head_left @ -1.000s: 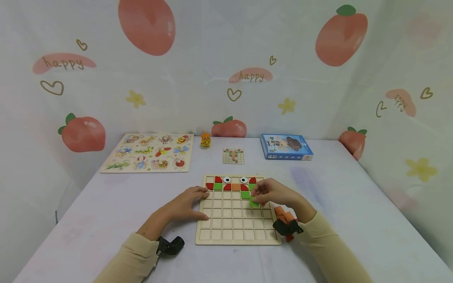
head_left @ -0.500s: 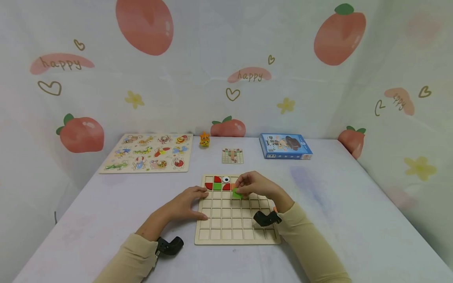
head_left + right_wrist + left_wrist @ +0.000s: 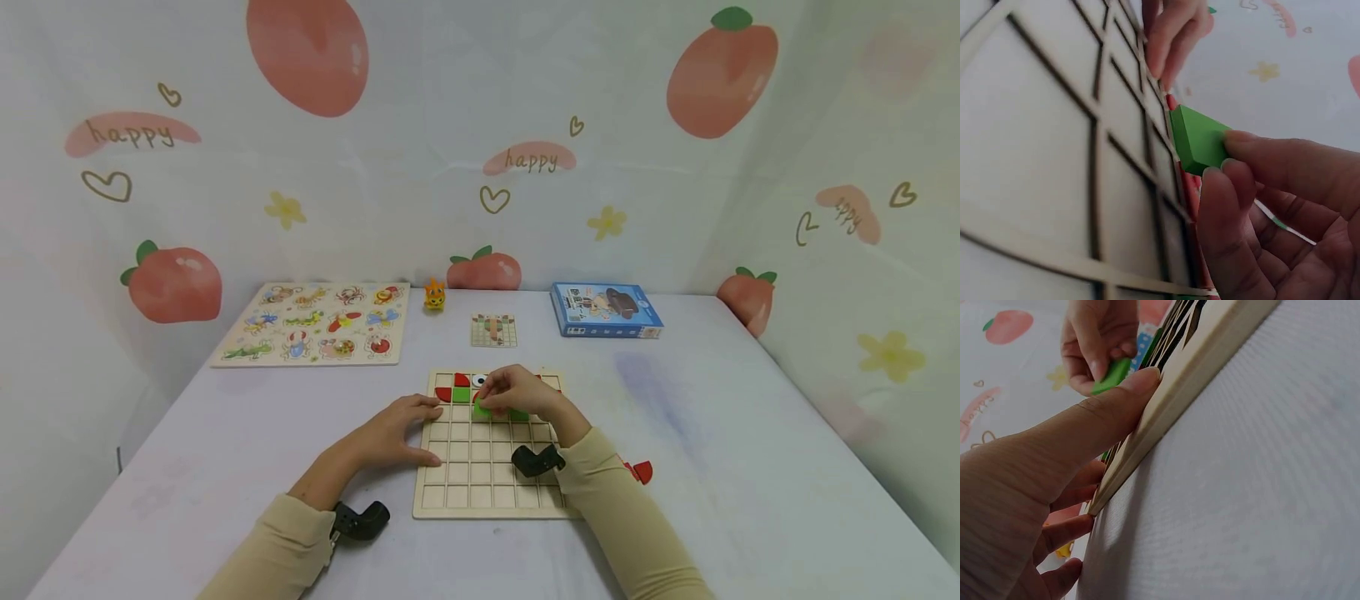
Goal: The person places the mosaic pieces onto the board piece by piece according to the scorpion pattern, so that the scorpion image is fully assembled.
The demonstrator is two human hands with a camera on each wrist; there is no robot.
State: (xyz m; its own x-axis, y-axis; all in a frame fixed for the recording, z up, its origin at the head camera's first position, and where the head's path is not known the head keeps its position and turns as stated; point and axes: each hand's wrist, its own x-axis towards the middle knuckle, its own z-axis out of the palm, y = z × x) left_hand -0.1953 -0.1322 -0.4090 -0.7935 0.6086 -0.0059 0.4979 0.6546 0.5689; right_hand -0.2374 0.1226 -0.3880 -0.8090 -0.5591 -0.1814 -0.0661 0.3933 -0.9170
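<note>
My right hand (image 3: 525, 396) pinches a green square tile (image 3: 1200, 140) between thumb and fingers. It is over the upper middle of the wooden grid board (image 3: 480, 475), at the third row. In the right wrist view the tile is tilted above the board's cells. My left hand (image 3: 397, 429) rests on the board's left edge, thumb and fingers spread apart; in the left wrist view the thumb (image 3: 1097, 415) lies on the rim. A red quarter-round tile (image 3: 462, 380), a green tile (image 3: 461, 395) and an eye tile (image 3: 479, 381) sit in the top rows. My right hand hides part of these rows.
Loose red pieces (image 3: 642, 472) lie right of the board, partly behind my right sleeve. Beyond the board are a small pattern card (image 3: 493, 331), an insect puzzle board (image 3: 315, 325), an orange toy figure (image 3: 434, 295) and a blue box (image 3: 607, 311).
My right hand has moved left across the board with the green tile, from the right-hand columns to the middle. My left hand stays at the left edge.
</note>
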